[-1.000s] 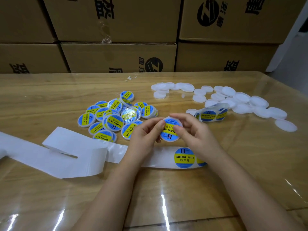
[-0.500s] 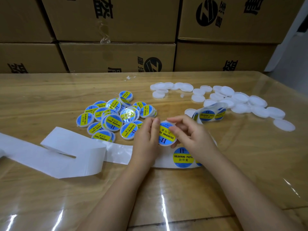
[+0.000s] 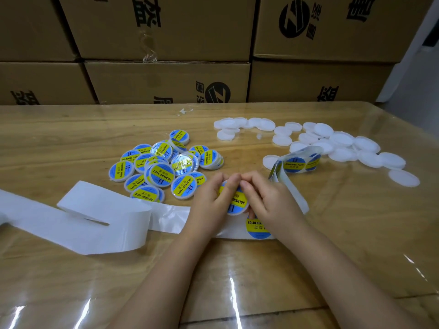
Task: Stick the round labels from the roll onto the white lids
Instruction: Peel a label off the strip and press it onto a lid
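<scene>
Both hands hold one lid (image 3: 237, 202) bearing a blue and yellow round label, low over the table's middle. My left hand (image 3: 211, 200) curls round its left rim; my right hand (image 3: 268, 200) covers its right side, fingertips meeting at the top edge. Under the hands runs the backing strip, with one label (image 3: 257, 227) still on it. The label roll (image 3: 297, 163) lies to the right. Plain white lids (image 3: 342, 144) are spread at the back right. A heap of labelled lids (image 3: 164, 167) lies left of the hands.
The empty white backing strip (image 3: 90, 222) loops across the left of the wooden table (image 3: 356, 233), which has a clear glossy cover. Stacked cardboard boxes (image 3: 166, 81) form a wall along the far edge.
The labelled lid has come down from held up in front of me to just over the backing strip. Both hands have closed in over it.
</scene>
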